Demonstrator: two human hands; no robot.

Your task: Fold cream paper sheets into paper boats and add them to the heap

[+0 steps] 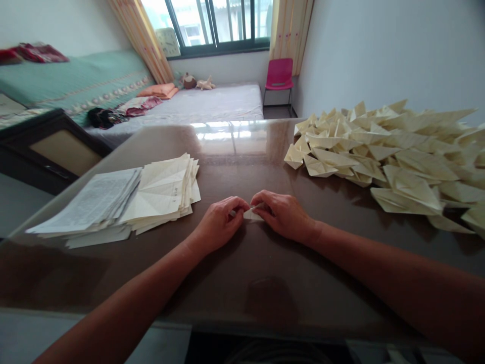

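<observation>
Both of my hands meet at the middle of the glossy brown table [242, 283]. My left hand [220, 222] and my right hand [282, 212] have their fingers pinched together on a small folded piece of pale paper [252, 214], which lies flat on the tabletop between them. Most of that paper is hidden under my fingers. A stack of flat printed and creased sheets [125, 199] lies to the left of my hands. A big heap of folded cream paper boats [394, 156] covers the right side of the table.
Beyond the table stands a bed [212, 103] with clothes and soft toys on it. A pink chair [279, 76] is by the window and curtains. A dark cabinet [49, 149] stands at the left.
</observation>
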